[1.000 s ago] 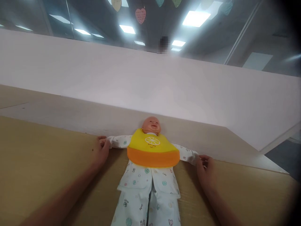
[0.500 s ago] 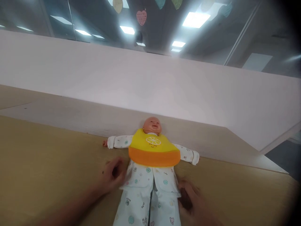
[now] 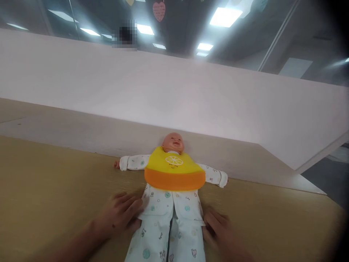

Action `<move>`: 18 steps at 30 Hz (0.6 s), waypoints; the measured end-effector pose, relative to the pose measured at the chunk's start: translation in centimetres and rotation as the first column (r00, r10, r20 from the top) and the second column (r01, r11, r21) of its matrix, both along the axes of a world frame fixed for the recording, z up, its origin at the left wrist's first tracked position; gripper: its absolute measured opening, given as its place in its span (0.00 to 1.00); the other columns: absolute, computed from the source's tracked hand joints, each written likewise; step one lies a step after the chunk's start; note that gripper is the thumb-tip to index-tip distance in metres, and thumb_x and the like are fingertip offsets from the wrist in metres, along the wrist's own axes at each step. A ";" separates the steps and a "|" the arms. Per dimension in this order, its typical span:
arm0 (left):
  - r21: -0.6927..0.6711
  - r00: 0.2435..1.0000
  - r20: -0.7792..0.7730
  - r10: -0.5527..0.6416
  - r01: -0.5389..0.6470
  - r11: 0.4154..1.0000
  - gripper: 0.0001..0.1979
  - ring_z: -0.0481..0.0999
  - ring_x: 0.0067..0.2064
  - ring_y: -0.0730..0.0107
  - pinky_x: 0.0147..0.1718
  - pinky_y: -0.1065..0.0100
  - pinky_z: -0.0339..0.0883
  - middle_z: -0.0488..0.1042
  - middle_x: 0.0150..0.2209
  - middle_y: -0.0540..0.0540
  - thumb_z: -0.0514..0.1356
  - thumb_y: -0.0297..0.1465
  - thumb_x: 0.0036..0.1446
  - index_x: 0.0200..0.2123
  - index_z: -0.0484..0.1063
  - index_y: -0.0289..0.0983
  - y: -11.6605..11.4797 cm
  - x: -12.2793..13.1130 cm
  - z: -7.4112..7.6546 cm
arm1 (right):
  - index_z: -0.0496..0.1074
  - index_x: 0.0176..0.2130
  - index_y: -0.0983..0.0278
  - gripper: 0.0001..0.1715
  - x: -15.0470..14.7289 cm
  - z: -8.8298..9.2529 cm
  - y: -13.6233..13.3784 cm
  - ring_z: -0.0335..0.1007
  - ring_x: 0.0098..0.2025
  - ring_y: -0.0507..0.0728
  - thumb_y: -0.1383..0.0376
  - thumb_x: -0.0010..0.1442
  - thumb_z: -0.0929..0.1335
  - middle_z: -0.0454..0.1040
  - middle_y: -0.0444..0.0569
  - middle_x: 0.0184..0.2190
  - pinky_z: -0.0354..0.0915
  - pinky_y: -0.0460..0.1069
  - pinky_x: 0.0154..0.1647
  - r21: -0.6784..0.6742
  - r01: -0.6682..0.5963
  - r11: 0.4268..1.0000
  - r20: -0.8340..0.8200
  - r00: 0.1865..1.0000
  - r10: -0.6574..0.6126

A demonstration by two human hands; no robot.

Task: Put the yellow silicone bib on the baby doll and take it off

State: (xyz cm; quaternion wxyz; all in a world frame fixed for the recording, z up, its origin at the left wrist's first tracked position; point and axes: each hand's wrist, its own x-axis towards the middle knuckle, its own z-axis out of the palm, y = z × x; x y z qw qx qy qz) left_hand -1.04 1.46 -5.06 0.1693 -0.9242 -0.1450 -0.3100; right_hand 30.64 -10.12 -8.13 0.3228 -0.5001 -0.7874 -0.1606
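A baby doll point(image 3: 172, 141) lies on its back on the wooden table point(image 3: 49, 189), arms spread wide. It wears white printed pyjamas point(image 3: 169, 218) and a yellow-and-orange bib point(image 3: 174, 171) with a lemon slice drawn on it. My left hand point(image 3: 122, 214) rests at the doll's left hip, fingers stretched out against the hem of the pyjama top. My right hand point(image 3: 218, 229) lies at the other hip, fingers extended and touching the cloth. Neither hand grips anything that I can see.
A pale partition wall point(image 3: 191, 94) rises just behind the doll's head. The table's right end point(image 3: 324, 193) drops off to a dark floor. Paper hearts point(image 3: 159, 10) hang from the ceiling among lit panels.
Both hands left the doll's sleeve cuffs and moved down and inward to its hips. The doll has stayed in place.
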 end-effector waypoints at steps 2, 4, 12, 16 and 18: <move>0.022 1.000 0.003 0.023 -0.023 0.999 0.04 0.69 0.21 0.71 0.22 0.68 0.58 0.71 0.23 0.52 0.51 0.29 0.57 0.36 0.62 0.37 0.0 0.1 -0.1 | 0.54 0.27 0.61 0.09 0.0 0.0 0.0 0.61 0.20 0.47 0.74 0.56 0.59 0.64 0.39 0.21 0.57 0.42 0.21 0.004 -0.012 1.000 0.008 1.000 0.011; 0.024 0.998 0.020 0.051 -0.052 0.998 0.05 0.66 0.19 0.72 0.21 0.68 0.56 0.69 0.21 0.53 0.50 0.33 0.61 0.34 0.61 0.38 0.1 0.0 -0.3 | 0.53 0.27 0.61 0.11 0.0 0.2 -0.1 0.60 0.20 0.47 0.74 0.56 0.59 0.62 0.39 0.21 0.56 0.42 0.21 0.001 -0.015 1.000 0.009 1.000 0.015; -0.057 0.988 0.121 0.097 -0.091 0.994 0.09 0.63 0.20 0.73 0.22 0.70 0.53 0.66 0.20 0.54 0.52 0.37 0.62 0.31 0.60 0.39 0.6 -0.7 -0.7 | 0.51 0.26 0.62 0.14 0.1 0.3 -0.3 0.54 0.19 0.45 0.74 0.58 0.60 0.58 0.38 0.20 0.52 0.42 0.20 -0.029 -0.081 0.996 -0.074 0.994 0.079; -0.101 0.990 0.113 0.086 -0.075 0.992 0.07 0.62 0.20 0.72 0.22 0.69 0.52 0.64 0.19 0.54 0.54 0.34 0.58 0.31 0.59 0.39 0.7 -0.8 -0.9 | 0.53 0.27 0.62 0.13 0.0 0.4 -0.5 0.54 0.19 0.46 0.74 0.58 0.61 0.58 0.39 0.20 0.52 0.43 0.21 -0.045 -0.138 0.989 -0.117 0.984 0.132; -0.145 0.992 0.105 0.076 -0.060 0.988 0.06 0.60 0.20 0.72 0.22 0.69 0.51 0.63 0.19 0.54 0.55 0.34 0.56 0.32 0.60 0.39 0.7 -0.8 -0.8 | 0.53 0.27 0.62 0.13 -0.6 1.6 -0.9 0.54 0.19 0.46 0.73 0.58 0.62 0.58 0.39 0.19 0.53 0.43 0.21 -0.035 -0.163 0.986 -0.179 0.972 0.154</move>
